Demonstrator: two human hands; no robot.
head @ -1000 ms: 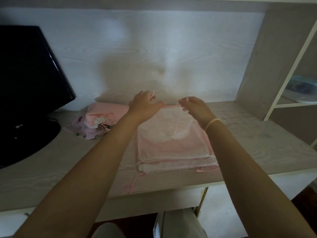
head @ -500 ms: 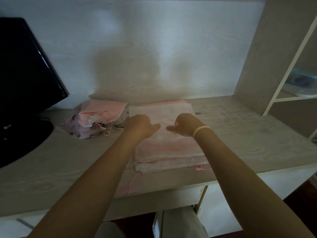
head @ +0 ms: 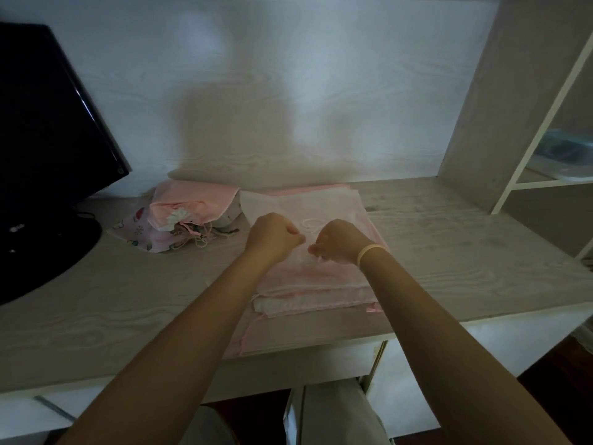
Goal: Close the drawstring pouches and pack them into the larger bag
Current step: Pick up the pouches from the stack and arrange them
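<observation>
Hands first: we see the left hand (head: 272, 238) and the right hand (head: 338, 241) close together over the middle of a flat stack of pale pink drawstring pouches (head: 321, 284) on the desk (head: 128, 300). Both have their fingers curled in. The right hand pinches a bit of white cord (head: 316, 257) at its fingertips; the left looks pinched too, but we cannot tell what it grips. A loop of white drawstring (head: 309, 223) lies on the top pouch just beyond the knuckles. A yellow band (head: 369, 252) circles the right wrist.

Pink cord ends (head: 373, 309) trail from the near edge of the stack. To the left, just beside it, sits a rumpled heap of printed pouches (head: 179, 220), a pink one with a white flower on top. A black monitor (head: 48, 139) stands at far left, and a white shelf frame (head: 545, 123) rises at right.
</observation>
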